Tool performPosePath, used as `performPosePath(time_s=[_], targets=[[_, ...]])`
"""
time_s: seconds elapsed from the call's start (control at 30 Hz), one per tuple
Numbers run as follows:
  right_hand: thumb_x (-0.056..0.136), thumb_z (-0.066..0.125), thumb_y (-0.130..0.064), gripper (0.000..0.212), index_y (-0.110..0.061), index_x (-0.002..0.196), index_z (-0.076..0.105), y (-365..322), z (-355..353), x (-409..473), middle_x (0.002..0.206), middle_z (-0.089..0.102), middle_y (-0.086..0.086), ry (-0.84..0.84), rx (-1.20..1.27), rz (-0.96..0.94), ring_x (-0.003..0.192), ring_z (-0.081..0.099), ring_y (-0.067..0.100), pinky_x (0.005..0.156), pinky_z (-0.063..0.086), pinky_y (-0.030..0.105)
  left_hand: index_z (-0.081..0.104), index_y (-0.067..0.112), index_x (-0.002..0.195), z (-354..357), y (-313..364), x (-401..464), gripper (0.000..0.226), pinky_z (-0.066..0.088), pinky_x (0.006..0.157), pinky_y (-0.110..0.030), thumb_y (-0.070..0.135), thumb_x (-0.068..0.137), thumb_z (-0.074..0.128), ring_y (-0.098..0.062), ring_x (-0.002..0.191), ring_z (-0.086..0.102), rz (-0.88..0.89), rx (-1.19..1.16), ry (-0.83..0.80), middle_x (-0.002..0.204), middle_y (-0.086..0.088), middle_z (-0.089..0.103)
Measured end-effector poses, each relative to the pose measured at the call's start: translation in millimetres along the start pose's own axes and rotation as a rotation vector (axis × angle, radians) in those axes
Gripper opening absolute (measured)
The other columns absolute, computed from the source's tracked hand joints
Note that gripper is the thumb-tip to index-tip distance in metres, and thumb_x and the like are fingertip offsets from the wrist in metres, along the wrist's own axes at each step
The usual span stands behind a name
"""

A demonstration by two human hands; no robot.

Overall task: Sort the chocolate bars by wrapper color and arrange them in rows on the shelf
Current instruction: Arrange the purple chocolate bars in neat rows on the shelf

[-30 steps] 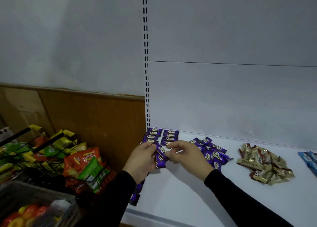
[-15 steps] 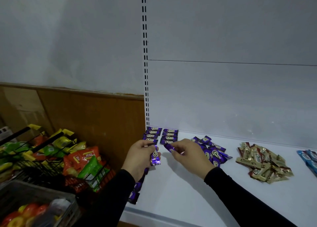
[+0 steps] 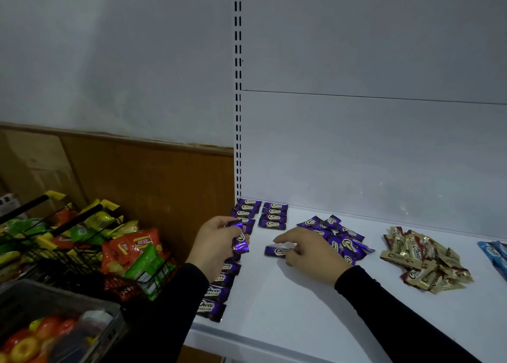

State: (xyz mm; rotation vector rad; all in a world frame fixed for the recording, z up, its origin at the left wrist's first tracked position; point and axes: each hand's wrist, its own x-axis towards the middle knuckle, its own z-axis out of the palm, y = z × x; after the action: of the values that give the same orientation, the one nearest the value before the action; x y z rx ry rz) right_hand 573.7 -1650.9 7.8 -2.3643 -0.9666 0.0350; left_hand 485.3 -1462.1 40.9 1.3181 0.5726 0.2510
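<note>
White shelf (image 3: 301, 307), head view, looking down.

Left hand (image 3: 216, 242): fingers curled round a few purple bars (image 3: 240, 242), held just above the shelf's left edge. One bar stands nearly upright in the grip, another lies across the fingertips.

Right hand (image 3: 310, 253): palm down over the shelf, fingers and thumb pinching the right end of a single purple bar (image 3: 277, 251). That bar lies flat on the shelf, in line below the second column.

Purple rows so far:
- Left column (image 3: 219, 291) runs along the shelf's left edge from back wall to near the front lip; its middle is hidden behind the left hand.
- Second column (image 3: 273, 216), just right of the first, is short, four bars stacked front to back against the back wall.

Unsorted purple pile (image 3: 340, 239): loose heap right of the second column, partly behind the right hand.

Gold pile (image 3: 422, 261): loose heap further right, apart from the purple one.

Blue bars (image 3: 496, 253): at the frame's right edge, cut off.

Off the shelf, lower left: wire basket (image 3: 68, 250) of snack bags (image 3: 134, 253) in orange, green and yellow. Grey crate (image 3: 63, 307) nearer the camera holds red and yellow items, too blurred to name. Both sleeves black.
</note>
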Motion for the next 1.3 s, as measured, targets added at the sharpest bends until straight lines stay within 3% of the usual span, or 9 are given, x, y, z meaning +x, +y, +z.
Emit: performPosePath(time_s=[0.1,0.2,0.3,0.7,0.97,1.1,1.13,1.2,1.3], targets=[[0.086,0.053,-0.007,0.037,-0.023,0.115,0.071,4.0,1.7,0.8,0.107,0.062,-0.01,0.004,-0.048,-0.026,0.091,0.052,-0.005,0.081,0.035,0.004,0.06,0.017,0.101,-1.5,0.8,-0.6,0.023,0.061,0.086,-0.047,-0.005,0.095,0.057,-0.025,0.089,0.074,-0.008,-0.002,0.004,0.109,-0.015,0.067],[0.085,0.052,-0.014,0.026,-0.02,0.1,0.073,2.4,5.8,0.5,0.103,0.065,-0.004,-0.012,-0.098,0.002,0.099,0.058,0.008,0.089,0.045,0.022,0.06,0.017,0.1,-2.9,1.0,-0.1,0.023,0.061,0.086,-0.047,-0.005,0.095,0.058,-0.025,0.09,0.074,-0.014,0.004,0.005,0.111,-0.016,0.066],[0.088,0.051,-0.022,0.021,-0.011,0.088,0.069,0.5,11.2,6.3,0.092,0.064,0.007,0.033,-0.17,0.042,0.091,0.057,0.016,0.083,0.048,0.036,0.06,0.017,0.1,-3.3,-0.1,0.6,0.023,0.061,0.085,-0.046,-0.004,0.095,0.058,-0.025,0.091,0.074,-0.017,0.005,0.0,0.112,-0.015,0.066],[0.086,0.053,-0.025,0.021,-0.012,0.076,0.066,6.5,35.9,38.1,0.078,0.059,0.001,0.196,-0.148,0.094,0.078,0.054,0.015,0.072,0.048,0.034,0.06,0.011,0.116,-15.4,-2.3,13.4,0.03,0.06,0.087,-0.049,-0.008,0.094,0.054,-0.027,0.092,0.074,-0.029,-0.029,-0.005,0.106,-0.016,0.067],[0.085,0.053,-0.022,0.022,-0.011,0.065,0.055,8.1,38.3,46.3,0.068,0.055,0.001,0.227,-0.18,0.078,0.07,0.049,0.016,0.065,0.044,0.035,0.06,0.011,0.12,-17.7,-6.5,16.3,0.034,0.062,0.078,-0.04,-0.009,0.092,0.057,-0.027,0.091,0.074,-0.025,-0.035,-0.051,0.109,-0.016,0.068],[0.084,0.053,-0.021,0.026,-0.019,0.059,0.047,7.2,38.4,45.9,0.068,0.05,-0.005,0.234,-0.136,0.104,0.073,0.048,0.016,0.059,0.036,0.025,0.059,0.009,0.119,-18.1,-5.9,15.2,0.035,0.063,0.078,-0.043,-0.013,0.091,0.057,-0.024,0.084,0.076,-0.019,-0.049,-0.081,0.103,-0.017,0.071],[0.086,0.054,-0.023,0.023,-0.025,0.063,0.056,6.2,37.1,44.6,0.074,0.055,-0.009,0.236,-0.111,0.108,0.078,0.05,0.015,0.063,0.036,0.022,0.059,0.009,0.117,-18.2,-5.4,14.2,0.034,0.063,0.074,-0.041,-0.013,0.091,0.057,-0.023,0.082,0.076,-0.018,-0.06,-0.092,0.102,-0.017,0.072],[0.091,0.06,-0.027,0.013,-0.026,0.092,0.073,0.9,32.1,41.5,0.094,0.063,-0.008,0.233,-0.021,0.116,0.089,0.053,0.009,0.075,0.038,0.017,0.06,0.01,0.115,-18.8,-5.4,12.7,0.034,0.063,0.066,-0.037,-0.012,0.09,0.06,-0.024,0.08,0.076,-0.021,-0.073,-0.112,0.101,-0.017,0.074],[0.092,0.066,-0.029,0.014,-0.023,0.103,0.073,-15.7,24.4,33.2,0.1,0.068,-0.01,0.209,0.291,0.123,0.086,0.059,-0.003,0.075,0.04,0.006,0.061,0.009,0.112,-16.1,-7.4,10.7,0.031,0.061,0.061,-0.033,-0.009,0.088,0.066,-0.025,0.08,0.075,-0.028,-0.061,-0.138,0.103,-0.017,0.074]])
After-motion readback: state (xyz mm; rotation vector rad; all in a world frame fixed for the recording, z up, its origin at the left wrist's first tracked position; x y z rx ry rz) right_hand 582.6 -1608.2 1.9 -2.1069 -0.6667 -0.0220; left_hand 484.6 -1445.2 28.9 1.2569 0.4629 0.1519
